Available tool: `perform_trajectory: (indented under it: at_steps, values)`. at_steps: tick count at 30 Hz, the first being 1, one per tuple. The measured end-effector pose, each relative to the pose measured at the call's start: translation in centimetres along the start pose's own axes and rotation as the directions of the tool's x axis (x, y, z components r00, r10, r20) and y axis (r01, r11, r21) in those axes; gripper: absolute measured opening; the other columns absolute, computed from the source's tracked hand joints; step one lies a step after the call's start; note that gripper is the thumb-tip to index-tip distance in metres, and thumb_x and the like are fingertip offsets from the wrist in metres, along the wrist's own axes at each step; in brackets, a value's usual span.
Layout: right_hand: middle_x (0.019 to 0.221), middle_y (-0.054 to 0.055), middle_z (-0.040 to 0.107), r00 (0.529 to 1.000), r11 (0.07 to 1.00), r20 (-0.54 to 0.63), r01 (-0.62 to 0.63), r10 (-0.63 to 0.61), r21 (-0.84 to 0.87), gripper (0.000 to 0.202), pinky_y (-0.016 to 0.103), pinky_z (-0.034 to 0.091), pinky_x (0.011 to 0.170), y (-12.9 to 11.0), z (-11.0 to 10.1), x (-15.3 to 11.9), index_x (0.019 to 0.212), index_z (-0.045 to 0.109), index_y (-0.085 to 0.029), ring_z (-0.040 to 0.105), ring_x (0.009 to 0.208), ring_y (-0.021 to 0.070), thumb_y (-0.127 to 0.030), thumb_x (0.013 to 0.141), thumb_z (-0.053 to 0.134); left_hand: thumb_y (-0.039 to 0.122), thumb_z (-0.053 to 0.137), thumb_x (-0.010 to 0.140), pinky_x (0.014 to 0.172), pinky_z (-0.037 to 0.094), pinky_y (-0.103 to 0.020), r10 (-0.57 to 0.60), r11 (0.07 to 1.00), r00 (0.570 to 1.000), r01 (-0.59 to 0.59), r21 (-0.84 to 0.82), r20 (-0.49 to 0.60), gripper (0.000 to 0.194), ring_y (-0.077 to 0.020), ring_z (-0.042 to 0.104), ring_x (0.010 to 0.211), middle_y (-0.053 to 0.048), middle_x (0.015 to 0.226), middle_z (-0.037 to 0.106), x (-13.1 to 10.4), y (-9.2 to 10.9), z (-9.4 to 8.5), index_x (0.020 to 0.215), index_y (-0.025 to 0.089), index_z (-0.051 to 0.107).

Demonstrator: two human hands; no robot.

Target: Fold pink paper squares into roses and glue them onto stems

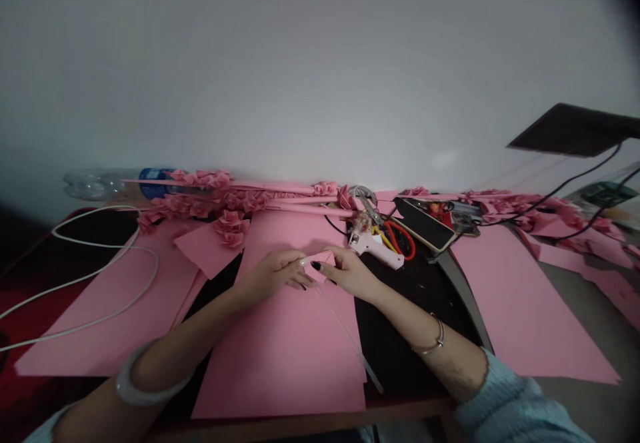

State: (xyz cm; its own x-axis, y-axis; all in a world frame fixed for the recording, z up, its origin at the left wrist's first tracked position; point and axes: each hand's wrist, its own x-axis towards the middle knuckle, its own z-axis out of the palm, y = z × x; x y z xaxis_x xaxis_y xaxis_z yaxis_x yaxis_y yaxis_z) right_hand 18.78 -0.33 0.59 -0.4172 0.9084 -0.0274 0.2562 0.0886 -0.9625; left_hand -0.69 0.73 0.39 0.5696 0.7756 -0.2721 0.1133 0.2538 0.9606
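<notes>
— Two hands on one item?
— Yes. I see the left hand (pixel 274 274) and right hand (pixel 350 272) both pinching a small folded pink paper piece (pixel 320 263) over the large pink sheet (pixel 285 343) at mid-bench (pixel 400 363).
— Surroundings?
— I note a glue gun (pixel 375 246) just beside the right hand, scissors (pixel 397 238) behind it, paper roses (pixel 200 193) along the wall.

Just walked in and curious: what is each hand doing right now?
Left hand: closed, pinching the small folded pink paper piece.
Right hand: closed on the same piece from the other side.
</notes>
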Motion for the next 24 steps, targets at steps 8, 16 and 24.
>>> perform_trajectory:
  at_steps: [8, 16, 24]
  values:
    - [0.052, -0.007, 0.044, 0.999, 1.0, 0.046, -0.027, 0.027, -0.011, 0.026, 0.02, 0.031, 0.044, -0.05, -0.19, 0.07, 0.069, 0.048, -0.019, 0.041, 0.044, 0.0078, -0.038, 0.083, 0.06, 0.05, 0.057, 0.083, 0.071, 0.057, -0.036, 0.02, 1.0, 1.0, -0.021, 0.023, 0.022, 0.034, -0.0248, 0.073, 0.076, -0.007, 0.074, 0.072, 0.08, -0.29, -0.02, 0.079, 0.017, 0.054]
    - [0.049, -0.008, 0.044, 0.999, 0.993, 0.011, -0.028, 0.03, -0.112, 0.024, 0.02, 0.028, 0.041, 0.4, -0.14, 0.03, 0.073, 0.052, -0.018, 0.039, 0.042, 0.0077, -0.038, 0.083, 0.059, 0.05, 0.054, 0.085, 0.07, 0.057, -0.034, 0.027, 0.999, 0.999, -0.028, 0.038, 0.025, 0.034, -0.0237, 0.073, 0.077, -0.008, 0.076, 0.073, -0.1, -0.09, 0.15, 0.078, 0.017, 0.055]
    - [0.052, -0.007, 0.043, 1.0, 0.992, 0.008, 0.006, -0.005, -0.128, 0.019, 0.019, 0.027, 0.043, 0.33, -0.13, 0.05, 0.07, 0.05, -0.018, 0.037, 0.046, 0.0077, -0.028, 0.083, 0.057, 0.042, 0.06, 0.083, 0.069, 0.056, -0.03, 0.047, 0.996, 0.998, -0.049, 0.074, 0.029, 0.028, -0.0212, 0.072, 0.077, -0.006, 0.075, 0.072, -0.13, -0.24, 0.11, 0.076, 0.016, 0.057]
